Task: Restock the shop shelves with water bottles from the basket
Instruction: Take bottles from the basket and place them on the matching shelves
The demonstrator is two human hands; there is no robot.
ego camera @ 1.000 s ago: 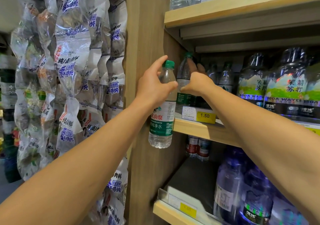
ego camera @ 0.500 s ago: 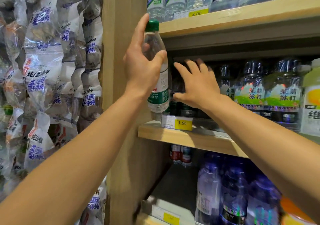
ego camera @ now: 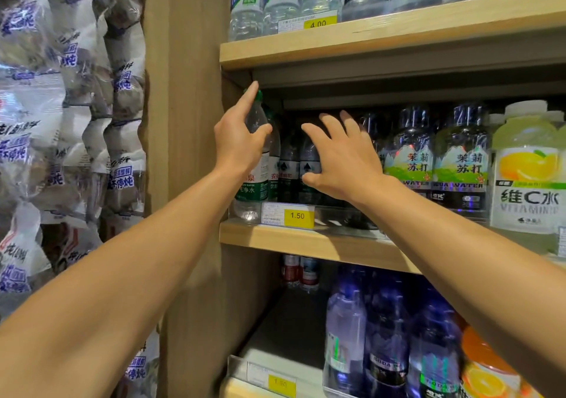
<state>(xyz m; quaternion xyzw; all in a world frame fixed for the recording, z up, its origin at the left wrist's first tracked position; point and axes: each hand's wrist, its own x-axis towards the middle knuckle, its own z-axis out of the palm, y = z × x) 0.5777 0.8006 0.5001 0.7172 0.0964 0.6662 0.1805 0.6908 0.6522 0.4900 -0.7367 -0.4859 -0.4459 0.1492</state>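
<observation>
From the head camera we look up at a wooden shop shelf unit. Our left hand is wrapped around a clear water bottle with a green cap and a green label; the thumb lies across the bottle's shoulder and the index finger stretches up past the cap. The bottle stands upright at the far left end of the middle shelf, its base just behind the front edge, right against the unit's wooden side wall. Just beside it on the right stands another green-labelled bottle, and then darker bottles further along.

Our right hand is spread, fingers straight and apart, with nothing in its grasp; it hovers in front of the dark bottles, and we cannot tell whether the fingertips touch them. A yellow price tag reading 1.50 sits on the shelf's front edge below both hands.

Toward the right end of the middle shelf stand soda water bottles and a pale vitamin drink. The top shelf carries more bottles, and the bottom shelf holds blue ones. Snack packets hang to the left of the unit.
</observation>
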